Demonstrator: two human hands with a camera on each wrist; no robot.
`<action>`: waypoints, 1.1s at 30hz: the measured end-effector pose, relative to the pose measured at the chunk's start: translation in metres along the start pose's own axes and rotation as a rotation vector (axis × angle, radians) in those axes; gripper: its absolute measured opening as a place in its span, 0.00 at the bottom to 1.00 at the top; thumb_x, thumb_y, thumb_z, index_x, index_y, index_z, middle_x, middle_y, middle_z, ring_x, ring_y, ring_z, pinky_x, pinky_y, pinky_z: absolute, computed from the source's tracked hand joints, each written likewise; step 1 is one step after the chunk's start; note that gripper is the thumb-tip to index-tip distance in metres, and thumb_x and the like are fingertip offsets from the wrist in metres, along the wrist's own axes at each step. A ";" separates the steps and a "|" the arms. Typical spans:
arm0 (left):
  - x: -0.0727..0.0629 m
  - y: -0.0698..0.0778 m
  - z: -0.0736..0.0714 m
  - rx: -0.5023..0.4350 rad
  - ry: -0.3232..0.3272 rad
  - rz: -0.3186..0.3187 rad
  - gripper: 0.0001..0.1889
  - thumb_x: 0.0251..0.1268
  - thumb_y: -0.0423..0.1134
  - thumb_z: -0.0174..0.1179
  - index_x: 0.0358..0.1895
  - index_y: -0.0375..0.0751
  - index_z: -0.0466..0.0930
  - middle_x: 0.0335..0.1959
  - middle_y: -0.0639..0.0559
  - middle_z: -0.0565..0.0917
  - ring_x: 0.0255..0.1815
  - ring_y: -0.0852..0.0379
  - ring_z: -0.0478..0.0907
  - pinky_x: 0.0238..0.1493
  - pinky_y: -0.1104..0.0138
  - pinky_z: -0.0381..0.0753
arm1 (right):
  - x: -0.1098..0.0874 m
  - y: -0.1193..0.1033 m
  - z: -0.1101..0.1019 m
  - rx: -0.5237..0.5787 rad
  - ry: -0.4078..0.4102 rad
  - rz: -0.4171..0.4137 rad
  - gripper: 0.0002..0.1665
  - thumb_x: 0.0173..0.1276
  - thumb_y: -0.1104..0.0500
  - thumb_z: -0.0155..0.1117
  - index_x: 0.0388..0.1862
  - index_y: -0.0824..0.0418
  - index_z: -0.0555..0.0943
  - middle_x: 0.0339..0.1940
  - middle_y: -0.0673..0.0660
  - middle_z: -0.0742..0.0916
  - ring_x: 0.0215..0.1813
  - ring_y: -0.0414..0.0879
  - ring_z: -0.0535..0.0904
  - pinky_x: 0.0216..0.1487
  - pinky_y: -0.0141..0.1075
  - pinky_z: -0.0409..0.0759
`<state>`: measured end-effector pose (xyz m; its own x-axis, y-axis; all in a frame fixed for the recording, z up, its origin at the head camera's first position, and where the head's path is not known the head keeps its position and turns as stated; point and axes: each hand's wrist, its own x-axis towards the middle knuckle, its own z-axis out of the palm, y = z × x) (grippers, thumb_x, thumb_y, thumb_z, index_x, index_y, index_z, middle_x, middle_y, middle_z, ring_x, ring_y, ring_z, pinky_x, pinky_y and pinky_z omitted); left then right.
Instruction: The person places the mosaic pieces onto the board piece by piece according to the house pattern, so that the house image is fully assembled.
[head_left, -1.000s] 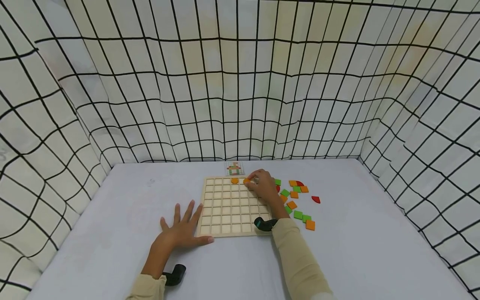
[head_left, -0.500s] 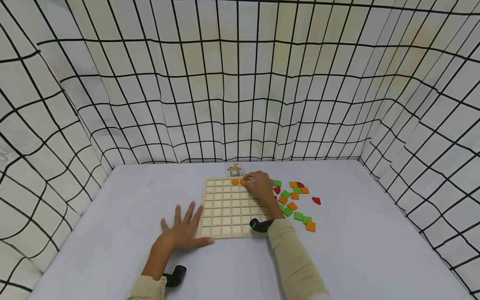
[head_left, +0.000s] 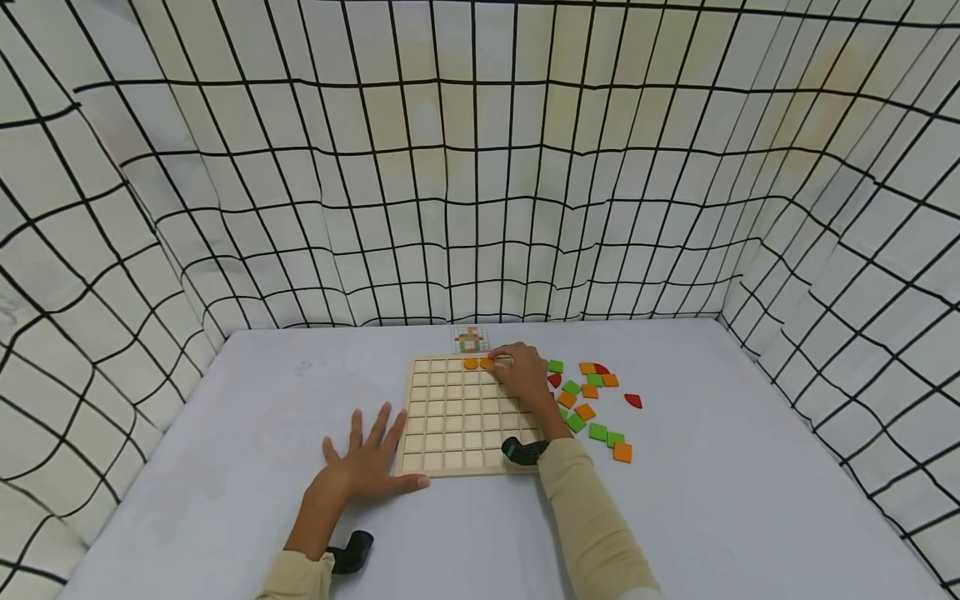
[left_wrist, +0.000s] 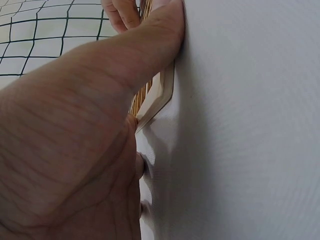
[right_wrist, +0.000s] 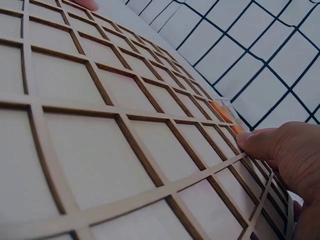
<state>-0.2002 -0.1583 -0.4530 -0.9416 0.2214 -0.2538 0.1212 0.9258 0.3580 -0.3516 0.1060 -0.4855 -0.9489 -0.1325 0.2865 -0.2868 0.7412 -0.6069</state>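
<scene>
A wooden grid board (head_left: 453, 421) lies on the white table. My left hand (head_left: 358, 468) rests flat beside its left edge, fingers spread, index fingertip at the frame and thumb near the front left corner. In the left wrist view the thumb (left_wrist: 145, 45) overlaps the board's edge. At the far row my right hand (head_left: 522, 371) reaches over the board, thumb and index finger pinching an orange piece (head_left: 486, 363). Just left of it, a rounded orange piece (head_left: 470, 364) sits in a cell. The right wrist view shows the right thumb (right_wrist: 257, 144) against the orange at the far edge.
A pattern card (head_left: 470, 339) lies behind the board. Right of the board are scattered green tiles (head_left: 597, 432), orange tiles (head_left: 622, 452) and red curved pieces (head_left: 633, 401). A white wall with black netting (head_left: 480, 200) encloses the table's back and sides.
My right hand has shifted slightly left with the orange piece, bringing it nearer the other orange one. Over the last half second it barely moves. My left hand stays put.
</scene>
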 end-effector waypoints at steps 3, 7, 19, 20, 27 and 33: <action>-0.001 0.000 0.000 0.000 -0.001 0.000 0.61 0.49 0.74 0.61 0.79 0.44 0.43 0.81 0.37 0.38 0.76 0.24 0.25 0.59 0.21 0.29 | -0.002 -0.001 -0.005 0.057 -0.042 0.007 0.13 0.66 0.52 0.68 0.50 0.50 0.86 0.60 0.57 0.83 0.65 0.58 0.75 0.60 0.63 0.66; -0.001 0.000 0.000 0.003 -0.001 0.001 0.61 0.49 0.74 0.61 0.79 0.44 0.43 0.81 0.37 0.37 0.76 0.24 0.26 0.59 0.21 0.29 | -0.003 0.002 -0.010 0.156 -0.091 0.007 0.16 0.68 0.54 0.67 0.53 0.54 0.84 0.61 0.59 0.81 0.66 0.59 0.73 0.66 0.60 0.66; -0.001 -0.002 0.000 -0.005 0.003 0.006 0.61 0.49 0.74 0.61 0.79 0.44 0.43 0.81 0.37 0.37 0.76 0.24 0.25 0.59 0.21 0.28 | -0.008 0.020 -0.034 0.242 0.013 -0.002 0.13 0.68 0.61 0.66 0.49 0.64 0.84 0.57 0.65 0.82 0.64 0.61 0.74 0.67 0.55 0.70; -0.001 -0.002 0.000 -0.006 0.003 0.006 0.61 0.49 0.74 0.61 0.79 0.44 0.43 0.81 0.37 0.37 0.76 0.25 0.25 0.59 0.21 0.28 | -0.009 0.024 -0.037 0.244 0.027 0.001 0.13 0.68 0.61 0.66 0.49 0.64 0.84 0.57 0.65 0.82 0.65 0.60 0.74 0.67 0.54 0.69; -0.002 -0.001 -0.001 -0.002 -0.002 0.008 0.60 0.50 0.74 0.60 0.79 0.44 0.42 0.81 0.38 0.37 0.76 0.25 0.25 0.59 0.21 0.29 | -0.015 0.044 -0.060 0.172 0.081 0.007 0.12 0.68 0.64 0.65 0.49 0.66 0.83 0.56 0.66 0.83 0.64 0.60 0.74 0.67 0.54 0.69; -0.004 0.001 -0.003 -0.007 0.005 0.010 0.60 0.50 0.73 0.61 0.79 0.44 0.43 0.80 0.37 0.37 0.76 0.24 0.26 0.59 0.21 0.30 | -0.024 0.058 -0.084 0.106 0.066 0.125 0.14 0.69 0.62 0.62 0.51 0.66 0.83 0.61 0.67 0.80 0.67 0.62 0.70 0.67 0.56 0.68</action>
<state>-0.1973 -0.1590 -0.4490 -0.9420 0.2288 -0.2454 0.1281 0.9213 0.3671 -0.3347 0.2072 -0.4656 -0.9684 0.0025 0.2494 -0.1823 0.6750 -0.7149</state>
